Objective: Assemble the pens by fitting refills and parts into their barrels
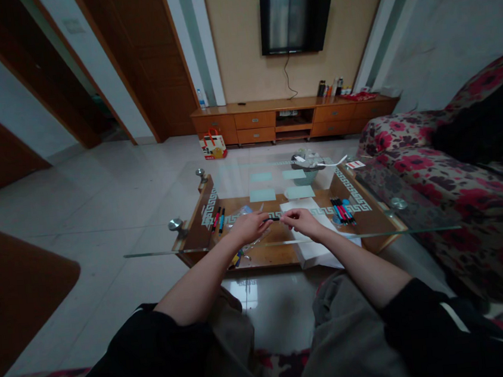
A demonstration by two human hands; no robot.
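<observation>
Both hands meet above the middle of the glass tabletop (162, 244), joined by a small dark pen (275, 218) held level. My left hand (251, 226) has its fingers closed around one end. At the other end, my right hand (302, 222) pinches it between thumb and fingertips. To the left lie a few red and blue pens (221, 220), close to some crumpled clear plastic (249, 245). On the right is a row of several black, red and blue pens (342, 211), with small blue round pieces beside it.
Under the glass, a white box or paper stack (308, 248) rests on the wooden shelf (268, 257). A bin or basket (305, 177) shows at the table's far right. A floral sofa (499, 234) stands right; a paper bag (213, 145) sits before the TV cabinet (256, 127).
</observation>
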